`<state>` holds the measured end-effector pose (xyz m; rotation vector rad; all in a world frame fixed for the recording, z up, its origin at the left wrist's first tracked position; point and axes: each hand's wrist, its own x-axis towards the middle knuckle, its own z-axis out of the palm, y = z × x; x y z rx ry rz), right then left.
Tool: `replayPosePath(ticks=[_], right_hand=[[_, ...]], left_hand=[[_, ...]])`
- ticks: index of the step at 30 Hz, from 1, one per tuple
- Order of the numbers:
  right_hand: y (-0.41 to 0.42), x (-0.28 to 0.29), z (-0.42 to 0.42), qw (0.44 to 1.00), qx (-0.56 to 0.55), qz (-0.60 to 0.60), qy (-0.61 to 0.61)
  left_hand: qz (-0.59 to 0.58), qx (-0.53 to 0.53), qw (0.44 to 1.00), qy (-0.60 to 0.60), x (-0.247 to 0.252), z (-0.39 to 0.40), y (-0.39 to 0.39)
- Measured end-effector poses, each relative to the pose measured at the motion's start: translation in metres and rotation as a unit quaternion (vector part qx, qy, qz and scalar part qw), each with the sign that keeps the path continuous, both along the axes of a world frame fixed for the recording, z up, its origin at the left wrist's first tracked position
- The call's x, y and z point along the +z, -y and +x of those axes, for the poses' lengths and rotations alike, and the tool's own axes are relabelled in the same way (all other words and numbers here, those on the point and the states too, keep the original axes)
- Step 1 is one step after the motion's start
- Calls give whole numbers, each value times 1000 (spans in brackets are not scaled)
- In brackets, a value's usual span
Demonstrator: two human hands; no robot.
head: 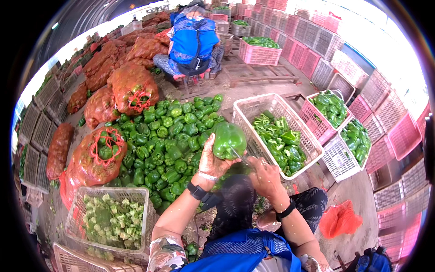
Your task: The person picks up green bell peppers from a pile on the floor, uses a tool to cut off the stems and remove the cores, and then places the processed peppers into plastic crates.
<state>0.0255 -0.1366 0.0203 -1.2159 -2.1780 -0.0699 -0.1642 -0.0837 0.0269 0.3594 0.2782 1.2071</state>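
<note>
A whole green bell pepper (229, 140) rests in my left hand (214, 159), palm up with the fingers around its left side and underneath. My right hand (264, 176) grips a small knife (242, 157), whose blade tip meets the pepper's lower face. Just beyond my hands lies a large heap of green bell peppers (173, 132) on the floor. To the right stands a pale plastic crate (239, 105) with cut green pepper pieces (282, 136) inside. At the lower left, another crate (146, 210) contains pale green pepper cores (115, 217).
Orange mesh sacks (93, 153) of peppers line the left. A person (193, 40) in a blue vest sits on a stool ahead. Pepper-filled crates (346, 149) stand at right, before stacked crates (377, 112). An empty red mesh sack (340, 219) lies on the floor.
</note>
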Motion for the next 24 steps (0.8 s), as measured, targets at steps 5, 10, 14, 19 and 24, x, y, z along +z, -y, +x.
replayPosePath(ticks=[5,10,14,19,24], right_hand=[[-2,-5,24,1000,-29,-4,-6],[1,-2,35,995,-91,-25,-34],[-2,-11,45,986,-153,-52,-29],[-14,-32,72,986,-164,-32,-3],[-25,-55,96,990,-141,-6,-16]], left_hand=[[1,-23,1000,-11,13,39,7],[2,-32,998,-54,13,65,11],[-5,-30,996,-82,-4,88,8],[2,-51,996,-70,-18,107,5],[-60,-48,997,-32,-21,130,8]])
